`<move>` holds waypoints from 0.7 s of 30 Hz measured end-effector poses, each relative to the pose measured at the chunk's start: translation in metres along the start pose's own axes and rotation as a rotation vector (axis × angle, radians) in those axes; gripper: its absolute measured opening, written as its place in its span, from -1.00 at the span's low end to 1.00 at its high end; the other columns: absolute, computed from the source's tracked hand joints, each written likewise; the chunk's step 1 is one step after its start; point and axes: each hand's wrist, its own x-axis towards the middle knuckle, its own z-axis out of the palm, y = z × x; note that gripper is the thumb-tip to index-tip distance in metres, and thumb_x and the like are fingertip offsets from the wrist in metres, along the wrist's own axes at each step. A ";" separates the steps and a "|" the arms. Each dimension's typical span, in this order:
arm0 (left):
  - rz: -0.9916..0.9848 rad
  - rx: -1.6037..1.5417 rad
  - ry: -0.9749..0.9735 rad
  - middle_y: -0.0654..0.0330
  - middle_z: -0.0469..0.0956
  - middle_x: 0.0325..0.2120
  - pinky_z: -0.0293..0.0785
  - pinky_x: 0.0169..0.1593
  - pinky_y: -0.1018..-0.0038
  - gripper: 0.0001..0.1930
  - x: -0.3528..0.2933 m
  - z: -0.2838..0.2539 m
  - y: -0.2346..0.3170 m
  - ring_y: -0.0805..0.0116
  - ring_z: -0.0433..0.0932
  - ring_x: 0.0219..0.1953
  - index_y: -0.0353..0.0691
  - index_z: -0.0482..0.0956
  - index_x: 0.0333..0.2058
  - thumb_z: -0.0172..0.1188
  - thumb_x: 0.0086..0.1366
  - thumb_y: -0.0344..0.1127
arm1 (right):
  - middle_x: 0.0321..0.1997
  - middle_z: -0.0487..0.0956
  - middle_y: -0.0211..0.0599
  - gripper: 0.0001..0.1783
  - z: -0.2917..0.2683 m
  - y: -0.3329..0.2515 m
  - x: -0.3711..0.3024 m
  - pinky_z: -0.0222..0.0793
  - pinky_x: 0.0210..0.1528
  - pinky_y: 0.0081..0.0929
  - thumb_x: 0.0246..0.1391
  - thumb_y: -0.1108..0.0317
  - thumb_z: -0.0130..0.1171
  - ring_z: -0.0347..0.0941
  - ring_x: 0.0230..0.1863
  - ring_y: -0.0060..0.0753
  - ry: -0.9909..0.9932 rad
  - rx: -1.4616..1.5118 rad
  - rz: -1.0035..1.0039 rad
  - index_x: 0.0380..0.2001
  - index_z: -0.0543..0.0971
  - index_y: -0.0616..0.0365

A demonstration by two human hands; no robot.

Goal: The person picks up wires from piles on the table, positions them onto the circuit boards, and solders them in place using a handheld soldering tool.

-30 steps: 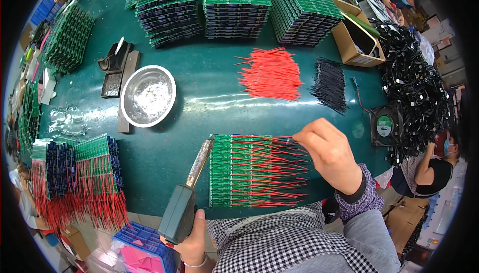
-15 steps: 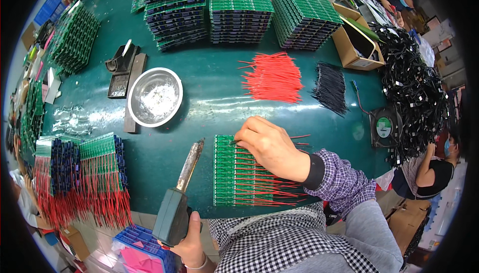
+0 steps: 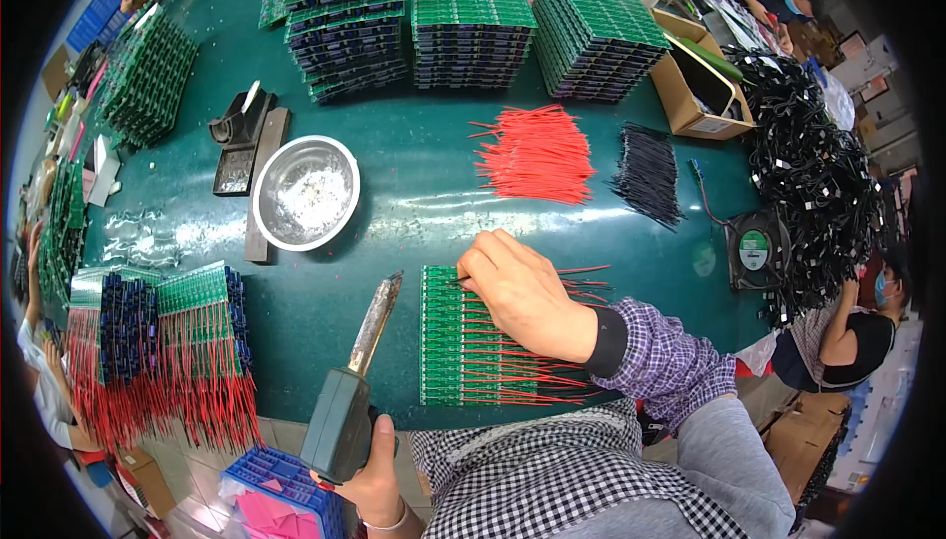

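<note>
My left hand (image 3: 372, 480) is wrapped round the grey-green handle of a soldering iron (image 3: 335, 426). The iron's metal tip points up and away, left of a green circuit board panel (image 3: 443, 342) that lies flat on the table. Rows of red wires (image 3: 493, 354) run rightward from the panel, with some black ones among them. Over the panel's far part, my right hand (image 3: 522, 293) is closed in a pinch. A thin dark wire end shows at its fingertips; the rest of that wire is hidden under the hand.
Beyond the panel lie piles of red wires (image 3: 537, 155) and black wires (image 3: 646, 174). A metal bowl (image 3: 258, 194) and iron stand (image 3: 236, 130) are left of them. Board stacks (image 3: 473, 7) line the back. Wired boards (image 3: 192, 307) stand left; black cables (image 3: 808, 165) right. Other people work around.
My right hand has shifted slightly left and toward the far edge over the panel, still pinched. The soldering iron in my left hand has hardly moved.
</note>
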 end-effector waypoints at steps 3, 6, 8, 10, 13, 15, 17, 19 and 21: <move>-0.004 0.044 0.005 0.06 0.70 -0.26 0.57 -0.17 0.43 -0.58 0.000 0.001 0.004 0.28 0.68 -0.29 -0.44 0.65 -0.10 0.47 0.01 -0.52 | -0.33 0.38 -0.19 -0.79 -0.001 -0.002 0.000 0.42 -0.23 -0.23 -0.09 0.57 0.22 0.41 -0.24 -0.11 -0.012 -0.031 -0.012 -0.34 0.44 0.22; -0.005 0.032 -0.009 0.06 0.71 -0.26 0.57 -0.17 0.43 -0.59 0.000 0.001 0.003 0.28 0.68 -0.29 -0.44 0.65 -0.10 0.47 0.01 -0.52 | -0.33 0.38 -0.19 -0.79 -0.001 -0.002 -0.001 0.41 -0.23 -0.23 -0.08 0.55 0.21 0.41 -0.25 -0.10 -0.005 -0.038 -0.025 -0.34 0.43 0.21; 0.001 0.023 -0.007 0.06 0.71 -0.26 0.57 -0.17 0.43 -0.59 0.000 0.001 0.002 0.29 0.68 -0.30 -0.44 0.65 -0.11 0.47 0.02 -0.52 | -0.34 0.38 -0.20 -0.76 0.001 -0.001 -0.001 0.39 -0.24 -0.20 -0.03 0.55 0.28 0.41 -0.26 -0.09 0.007 -0.027 -0.027 -0.32 0.44 0.18; -0.001 0.020 -0.006 0.06 0.71 -0.27 0.56 -0.17 0.44 -0.59 0.000 0.001 0.002 0.29 0.68 -0.30 -0.45 0.65 -0.11 0.47 0.02 -0.52 | -0.33 0.38 -0.20 -0.75 0.002 -0.002 -0.002 0.39 -0.24 -0.21 -0.04 0.54 0.28 0.41 -0.25 -0.08 -0.002 -0.061 -0.020 -0.31 0.43 0.17; -0.002 0.010 -0.007 0.06 0.70 -0.27 0.56 -0.18 0.44 -0.60 0.000 0.001 0.002 0.29 0.68 -0.30 -0.45 0.65 -0.11 0.47 0.02 -0.52 | -0.33 0.39 -0.18 -0.78 0.001 -0.004 0.001 0.45 -0.24 -0.29 -0.15 0.52 0.15 0.41 -0.22 -0.15 -0.024 -0.131 -0.033 -0.35 0.42 0.25; -0.001 0.003 -0.006 0.06 0.70 -0.27 0.56 -0.18 0.44 -0.60 0.000 0.001 0.002 0.30 0.68 -0.30 -0.45 0.65 -0.11 0.47 0.02 -0.52 | -0.32 0.39 -0.17 -0.78 0.003 -0.002 0.000 0.44 -0.23 -0.27 -0.14 0.54 0.16 0.41 -0.22 -0.13 -0.029 -0.119 -0.019 -0.34 0.42 0.24; -0.006 -0.003 0.003 0.07 0.70 -0.27 0.56 -0.18 0.45 -0.60 0.000 0.001 0.002 0.31 0.67 -0.30 -0.45 0.64 -0.11 0.47 0.02 -0.54 | -0.32 0.39 -0.17 -0.78 0.003 -0.001 0.000 0.44 -0.22 -0.26 -0.12 0.55 0.17 0.41 -0.22 -0.12 -0.035 -0.108 -0.005 -0.33 0.42 0.23; -0.027 -0.018 0.005 0.07 0.70 -0.27 0.56 -0.18 0.45 -0.60 -0.001 0.002 0.004 0.32 0.66 -0.30 -0.46 0.64 -0.11 0.47 0.02 -0.54 | -0.31 0.40 -0.17 -0.79 0.001 0.000 0.000 0.42 -0.20 -0.21 -0.04 0.56 0.20 0.41 -0.21 -0.08 -0.007 0.026 0.053 -0.31 0.42 0.22; -0.050 -0.032 0.010 0.08 0.70 -0.26 0.56 -0.18 0.45 -0.60 -0.001 0.001 0.004 0.33 0.66 -0.30 -0.46 0.64 -0.11 0.46 0.02 -0.55 | -0.28 0.41 -0.16 -0.77 -0.002 0.000 0.000 0.41 -0.19 -0.21 0.00 0.58 0.23 0.42 -0.19 -0.05 0.002 0.089 0.067 -0.27 0.43 0.22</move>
